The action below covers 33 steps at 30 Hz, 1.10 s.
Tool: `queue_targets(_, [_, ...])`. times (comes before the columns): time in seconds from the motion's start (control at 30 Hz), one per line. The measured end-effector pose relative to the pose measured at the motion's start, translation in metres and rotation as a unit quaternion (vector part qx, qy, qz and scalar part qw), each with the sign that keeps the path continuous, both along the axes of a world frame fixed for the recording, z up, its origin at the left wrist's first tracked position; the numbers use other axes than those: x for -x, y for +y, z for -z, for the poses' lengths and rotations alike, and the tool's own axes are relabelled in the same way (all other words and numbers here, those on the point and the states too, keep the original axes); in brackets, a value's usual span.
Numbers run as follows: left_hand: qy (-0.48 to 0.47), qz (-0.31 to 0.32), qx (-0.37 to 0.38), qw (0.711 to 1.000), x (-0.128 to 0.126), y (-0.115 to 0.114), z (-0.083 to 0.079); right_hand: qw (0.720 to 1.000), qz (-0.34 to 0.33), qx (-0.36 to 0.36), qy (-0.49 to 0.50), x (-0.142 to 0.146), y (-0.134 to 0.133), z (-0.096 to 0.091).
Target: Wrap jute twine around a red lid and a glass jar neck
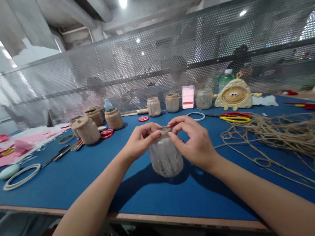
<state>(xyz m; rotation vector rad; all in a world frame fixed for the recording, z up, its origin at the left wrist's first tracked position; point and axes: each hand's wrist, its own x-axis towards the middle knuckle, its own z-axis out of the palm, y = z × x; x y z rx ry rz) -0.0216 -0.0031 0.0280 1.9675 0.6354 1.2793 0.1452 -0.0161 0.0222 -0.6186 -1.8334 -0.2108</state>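
A ribbed clear glass jar [165,158] stands on the blue table [95,168] in front of me. Brown jute twine is wound around its neck. My left hand [140,140] pinches the twine at the jar's rim from the left, fingers closed. My right hand [194,140] pinches the rim from the right, thumb and forefinger pressed together on the twine. A loose heap of jute twine [293,138] lies to the right, a strand running toward the jar.
Several twine-wrapped jars [87,130] and red lids [107,133] stand at the back left. Bare jars [153,106], a phone [188,97] and a small yellow fan [233,95] line the back. Scissors [234,117], white rings [22,176] and pink scraps [23,144] lie around. A perforated metal screen [168,61] stands behind, with people beyond it.
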Motion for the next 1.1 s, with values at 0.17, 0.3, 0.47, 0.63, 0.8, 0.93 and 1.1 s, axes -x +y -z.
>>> queue_targets(0.17, [-0.007, 0.021, -0.001, 1.0, 0.002, 0.001, 0.001, 1.0, -0.004, 0.004, -0.004, 0.001, -0.001, -0.002])
queue_targets(0.3, [0.005, 0.026, -0.004, 1.0, 0.004, 0.003, 0.001, 1.0, -0.016, 0.018, -0.004, 0.002, -0.002, -0.002])
queue_targets(0.47, [0.02, 0.016, -0.025, 0.999, 0.005, 0.003, 0.0, 0.999, -0.027, 0.019, -0.005, 0.002, -0.005, -0.002])
queue_targets(0.63, [0.084, -0.044, -0.06, 0.994, 0.006, -0.001, -0.005, 0.999, -0.042, 0.004, -0.019, 0.003, -0.009, -0.004])
queue_targets(0.8, [0.152, -0.093, -0.111, 0.978, 0.007, -0.007, -0.011, 0.998, -0.052, -0.015, -0.024, 0.005, -0.011, -0.004])
queue_targets(0.93, [0.18, -0.094, -0.143, 0.969, 0.007, -0.012, -0.014, 0.998, -0.055, -0.018, -0.029, 0.005, -0.011, -0.004])
queue_targets(1.1, [0.194, -0.091, -0.165, 0.963, 0.006, -0.014, -0.014, 0.998, -0.05, -0.021, -0.031, 0.005, -0.011, -0.004])
